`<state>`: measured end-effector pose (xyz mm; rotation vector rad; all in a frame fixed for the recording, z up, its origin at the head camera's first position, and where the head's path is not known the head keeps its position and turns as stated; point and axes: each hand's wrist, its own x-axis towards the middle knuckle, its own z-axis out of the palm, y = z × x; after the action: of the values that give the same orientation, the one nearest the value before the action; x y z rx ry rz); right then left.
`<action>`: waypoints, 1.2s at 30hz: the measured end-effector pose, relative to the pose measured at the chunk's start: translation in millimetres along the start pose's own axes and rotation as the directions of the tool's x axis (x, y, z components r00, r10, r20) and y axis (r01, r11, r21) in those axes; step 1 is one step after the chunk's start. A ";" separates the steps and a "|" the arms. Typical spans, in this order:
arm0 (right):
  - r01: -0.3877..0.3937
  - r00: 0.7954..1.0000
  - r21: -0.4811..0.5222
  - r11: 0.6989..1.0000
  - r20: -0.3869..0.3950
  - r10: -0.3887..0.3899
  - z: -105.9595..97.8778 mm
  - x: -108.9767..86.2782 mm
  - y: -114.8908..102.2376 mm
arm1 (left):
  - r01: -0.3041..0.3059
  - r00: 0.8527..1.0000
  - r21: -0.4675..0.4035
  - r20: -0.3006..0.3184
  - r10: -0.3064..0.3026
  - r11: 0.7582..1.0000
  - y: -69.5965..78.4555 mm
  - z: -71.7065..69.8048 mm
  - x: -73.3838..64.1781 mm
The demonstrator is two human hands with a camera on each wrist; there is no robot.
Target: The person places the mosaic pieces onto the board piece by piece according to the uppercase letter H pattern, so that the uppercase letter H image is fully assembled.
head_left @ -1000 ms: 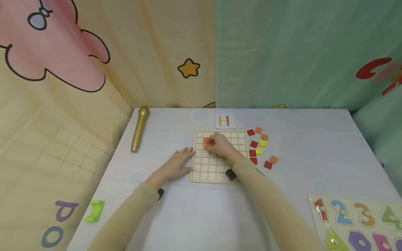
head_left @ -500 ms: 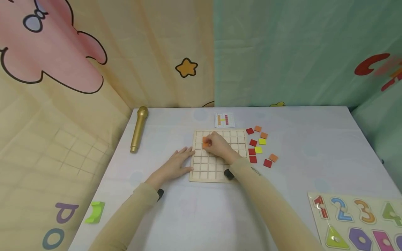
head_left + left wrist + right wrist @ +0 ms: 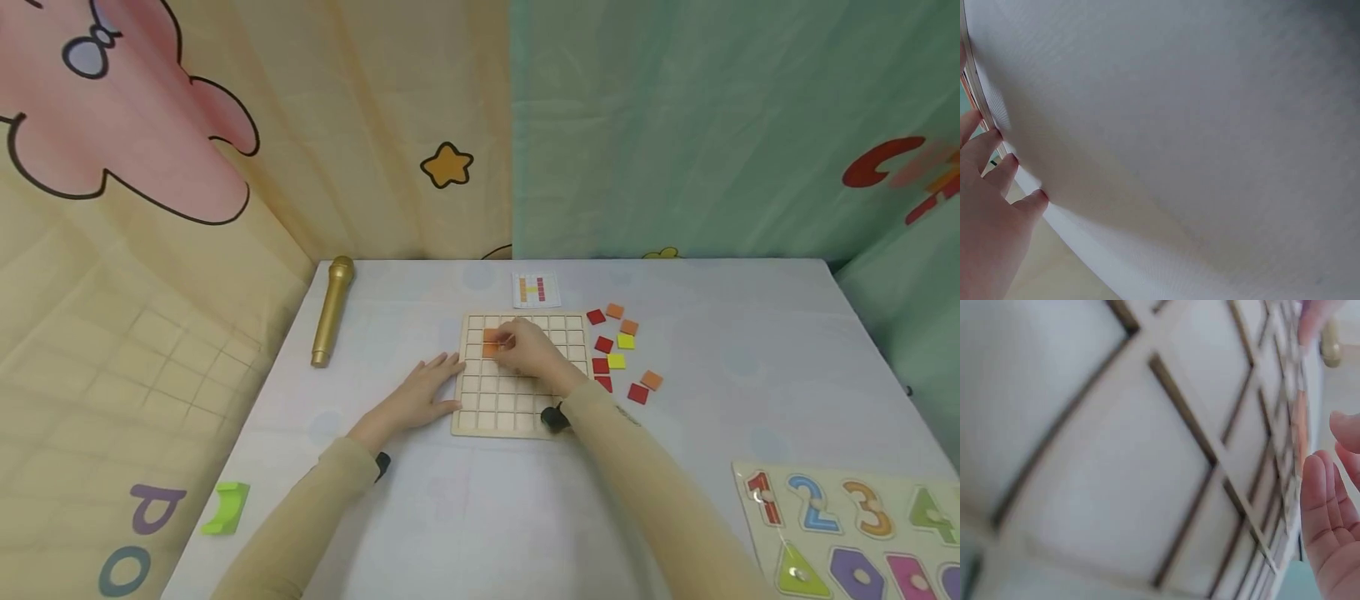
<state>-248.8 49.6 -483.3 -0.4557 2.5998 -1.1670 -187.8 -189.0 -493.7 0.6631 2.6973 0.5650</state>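
A wooden grid board [image 3: 480, 421] lies on the table, with two orange tiles [image 3: 490, 350] one behind the other in its left part. My right hand [image 3: 528, 348] is over the board, its bent fingertips right beside these tiles. In the right wrist view, the fingers [image 3: 1319, 494] and thumb stand apart, with no tile visible between them; an orange tile [image 3: 1301, 422] lies flat in the grid beyond. My left hand [image 3: 416, 396] rests on the table with spread fingers, its fingertips [image 3: 997, 134] against the board's left edge.
Several loose red, orange and yellow tiles [image 3: 603, 344] lie right of the board. Behind it is a pattern card [image 3: 536, 290]. A gold microphone [image 3: 332, 312] lies far left, a green curved block [image 3: 227, 508] front left, and a number-and-shape puzzle [image 3: 847, 533] front right.
The right fingertips have shifted slightly right and back from the nearer orange tile, which now shows more fully in the grid. The left hand has stayed at the board's edge.
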 end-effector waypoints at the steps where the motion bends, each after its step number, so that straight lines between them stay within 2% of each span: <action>1: -0.005 1.000 0.013 1.000 -0.003 0.005 -4.3 -2.5 0.8 | 0.005 1.000 0.002 0.001 -0.005 1.000 0.3 0.3 0.0; 5: 0.005 0.999 0.053 0.999 -0.034 -0.003 -28.9 -18.9 6.5 | 0.011 1.000 -0.003 -0.004 -0.011 1.000 1.3 0.2 -0.2; 10: 0.008 0.994 0.091 0.996 -0.105 0.002 -67.0 -54.1 25.2 | 0.013 1.000 -0.005 -0.005 -0.013 1.000 1.8 0.2 0.1; 14: -0.047 0.984 0.058 0.997 -0.169 0.056 -94.2 -84.9 43.8 | 0.013 1.000 0.004 -0.009 -0.013 1.000 1.1 0.5 0.3; 19: -0.134 0.961 0.000 0.991 -0.245 0.130 -117.7 -120.1 64.6 | 0.014 1.000 -0.006 -0.006 -0.014 1.000 -0.5 0.5 0.8; 24: -0.183 0.934 -0.037 0.982 -0.318 0.162 -132.0 -149.1 79.8 | 0.007 1.000 -0.011 -0.007 -0.008 1.000 -1.7 -0.2 0.9; 27: -0.185 0.927 -0.041 0.982 -0.339 0.161 -136.7 -159.9 87.1 | 0.001 1.000 -0.010 -0.009 -0.001 1.000 -2.6 -0.5 1.0; 36: -0.204 0.926 -0.021 0.979 -0.329 0.186 -133.5 -165.9 99.1 | -0.005 1.000 -0.021 -0.003 0.005 1.000 -3.9 -0.9 1.3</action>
<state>-161.2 265.8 -455.1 -0.0059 2.8787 -1.1909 -190.7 -191.8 -494.9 0.6645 2.6894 0.5961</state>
